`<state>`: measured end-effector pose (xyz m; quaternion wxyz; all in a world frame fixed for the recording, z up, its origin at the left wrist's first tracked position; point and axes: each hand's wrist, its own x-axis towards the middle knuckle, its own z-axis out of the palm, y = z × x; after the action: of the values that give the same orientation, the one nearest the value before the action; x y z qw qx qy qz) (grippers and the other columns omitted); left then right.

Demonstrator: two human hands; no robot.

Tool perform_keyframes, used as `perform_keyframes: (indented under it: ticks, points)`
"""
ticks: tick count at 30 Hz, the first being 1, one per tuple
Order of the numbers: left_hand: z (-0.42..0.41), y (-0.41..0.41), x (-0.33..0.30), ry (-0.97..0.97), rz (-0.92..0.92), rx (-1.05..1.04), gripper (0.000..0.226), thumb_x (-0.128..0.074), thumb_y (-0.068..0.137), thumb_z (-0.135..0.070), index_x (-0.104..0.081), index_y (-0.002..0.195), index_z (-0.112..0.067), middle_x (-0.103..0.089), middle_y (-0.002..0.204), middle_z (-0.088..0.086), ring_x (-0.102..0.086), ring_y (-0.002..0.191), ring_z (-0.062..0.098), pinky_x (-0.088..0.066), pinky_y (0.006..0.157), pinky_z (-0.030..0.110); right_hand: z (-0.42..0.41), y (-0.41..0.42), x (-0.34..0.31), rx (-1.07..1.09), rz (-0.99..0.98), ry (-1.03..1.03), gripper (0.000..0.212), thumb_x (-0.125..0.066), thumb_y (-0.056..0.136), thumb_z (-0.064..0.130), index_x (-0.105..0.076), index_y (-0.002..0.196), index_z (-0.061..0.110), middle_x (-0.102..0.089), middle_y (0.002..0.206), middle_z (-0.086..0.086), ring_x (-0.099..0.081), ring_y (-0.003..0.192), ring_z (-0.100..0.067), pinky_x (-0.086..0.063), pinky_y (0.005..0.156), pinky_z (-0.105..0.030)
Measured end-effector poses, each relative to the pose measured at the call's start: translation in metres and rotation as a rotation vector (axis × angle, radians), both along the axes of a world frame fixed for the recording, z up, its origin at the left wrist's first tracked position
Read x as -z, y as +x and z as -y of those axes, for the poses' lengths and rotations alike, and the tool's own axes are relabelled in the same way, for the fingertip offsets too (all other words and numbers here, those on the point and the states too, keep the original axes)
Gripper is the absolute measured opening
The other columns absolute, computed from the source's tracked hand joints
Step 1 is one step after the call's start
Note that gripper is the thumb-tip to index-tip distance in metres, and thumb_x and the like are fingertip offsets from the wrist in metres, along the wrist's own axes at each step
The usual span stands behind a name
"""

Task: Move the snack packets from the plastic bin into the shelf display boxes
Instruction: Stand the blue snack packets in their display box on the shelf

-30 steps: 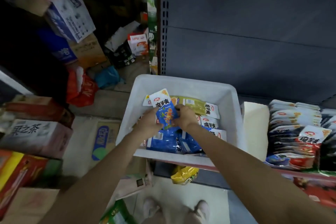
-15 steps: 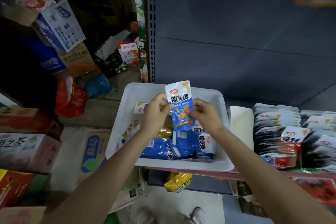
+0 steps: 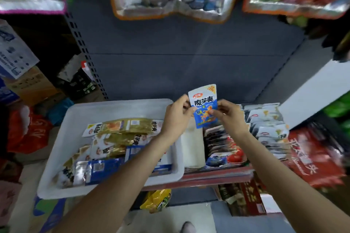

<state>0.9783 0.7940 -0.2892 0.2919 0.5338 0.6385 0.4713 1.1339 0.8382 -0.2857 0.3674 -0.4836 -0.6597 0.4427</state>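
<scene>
- Both hands pinch one blue snack packet [image 3: 204, 108] upright by its side edges: the left hand [image 3: 177, 114] on its left edge, the right hand [image 3: 228, 114] on its right. It is in the air over the gap between the white plastic bin [image 3: 60, 157] and the display boxes [image 3: 265, 128], toward the back of the shelf.
- Risk, as I judge it: the slick foil is held by fingertips only, so the packet could slip when one hand lets go and drop to the floor or back into the bin.
- Risk: the boxes look tightly packed with upright packets. Pushing this one in could crumple it or put it in a row of another flavour.
- Risk: the bin overhangs the front edge of the shelf, so a forearm leaning on it could tip it.
- Count: one packet in hand, one bin and two hands. The bin holds several gold packets [image 3: 121, 126] and several blue ones [image 3: 98, 168], but they overlap too much for an exact number.
</scene>
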Motion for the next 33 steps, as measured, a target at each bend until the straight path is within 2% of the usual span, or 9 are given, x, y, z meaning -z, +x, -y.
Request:
perform_keyframes:
  ticks: [2,5,10,16,21,23,25,29,33]
  points:
    - [-0.006,0.015,0.002,0.002,-0.039,0.027,0.017,-0.061,0.087,-0.006,-0.061,0.104,-0.004,-0.062,0.081,0.001,-0.066,0.078,0.026,-0.050,0.070,0.033,-0.007,0.017,0.004,0.023,0.067,0.010,0.012,-0.063,0.083,-0.005,-0.061,0.078,0.006,-0.065,0.071,0.002,-0.059,0.059,0.005,-0.046,0.057,-0.014]
    - [-0.014,0.030,0.008,-0.034,-0.127,0.030,0.019,-0.062,0.086,-0.008,-0.062,0.105,-0.006,-0.066,0.084,0.002,-0.067,0.080,0.024,-0.048,0.071,0.030,-0.017,0.035,0.013,0.027,0.199,0.056,0.007,-0.069,0.081,0.003,-0.064,0.079,-0.001,-0.068,0.078,-0.011,-0.059,0.070,-0.013,-0.046,0.065,-0.029]
    - [-0.017,0.039,0.025,-0.128,-0.318,0.118,0.024,-0.064,0.087,-0.012,-0.063,0.110,-0.009,-0.069,0.090,0.007,-0.065,0.082,0.022,-0.051,0.072,0.032,-0.021,0.044,0.005,-0.019,0.182,0.142,0.011,-0.065,0.085,0.004,-0.062,0.088,0.013,-0.060,0.077,0.009,-0.055,0.068,0.007,-0.040,0.061,-0.005]
    - [-0.017,0.047,0.020,0.098,-0.342,0.045,0.009,-0.062,0.086,-0.005,-0.064,0.093,-0.011,-0.062,0.088,-0.001,-0.059,0.077,0.009,-0.050,0.072,0.023,-0.028,0.049,0.017,-0.112,0.502,0.207,0.007,-0.064,0.087,0.010,-0.070,0.090,0.006,-0.068,0.089,-0.009,-0.063,0.082,-0.021,-0.046,0.072,-0.026]
    - [-0.021,0.051,0.027,0.035,-0.480,0.128,0.010,-0.061,0.086,-0.004,-0.068,0.090,-0.011,-0.061,0.087,0.002,-0.060,0.076,0.017,-0.052,0.071,0.039,-0.024,0.052,0.022,-0.124,0.505,0.302,0.015,-0.060,0.085,-0.001,-0.072,0.087,0.008,-0.066,0.090,-0.006,-0.059,0.075,-0.015,-0.046,0.072,-0.023]
    - [-0.019,0.055,0.032,0.005,-0.499,0.147,0.010,-0.063,0.086,-0.005,-0.069,0.092,-0.010,-0.063,0.089,0.004,-0.062,0.078,0.020,-0.052,0.072,0.041,-0.024,0.054,0.026,-0.165,0.539,0.292,0.017,-0.058,0.085,-0.003,-0.071,0.085,0.007,-0.064,0.087,-0.002,-0.061,0.073,-0.017,-0.051,0.074,-0.030]
    - [-0.017,0.057,0.035,-0.011,-0.495,0.147,0.012,-0.064,0.085,-0.005,-0.069,0.094,-0.011,-0.063,0.091,0.003,-0.063,0.079,0.020,-0.053,0.072,0.041,-0.024,0.054,0.029,-0.179,0.548,0.275,0.016,-0.058,0.086,-0.002,-0.070,0.085,0.007,-0.064,0.087,0.001,-0.063,0.074,-0.018,-0.053,0.076,-0.036]
    - [-0.011,0.049,0.031,-0.015,-0.422,0.113,0.012,-0.067,0.084,-0.010,-0.067,0.097,-0.011,-0.062,0.094,0.001,-0.062,0.085,0.015,-0.052,0.077,0.035,-0.019,0.044,0.025,-0.161,0.545,0.314,0.013,-0.065,0.083,0.003,-0.071,0.094,0.008,-0.064,0.094,-0.008,-0.057,0.087,-0.019,-0.043,0.077,-0.021]
    - [0.003,0.020,0.030,-0.012,-0.359,0.025,0.013,-0.066,0.084,-0.010,-0.066,0.096,-0.012,-0.064,0.093,0.000,-0.060,0.081,0.011,-0.052,0.076,0.029,-0.005,0.014,0.018,-0.201,0.426,0.304,0.015,-0.064,0.084,0.005,-0.069,0.098,0.009,-0.063,0.095,-0.007,-0.060,0.086,-0.018,-0.047,0.079,-0.022]
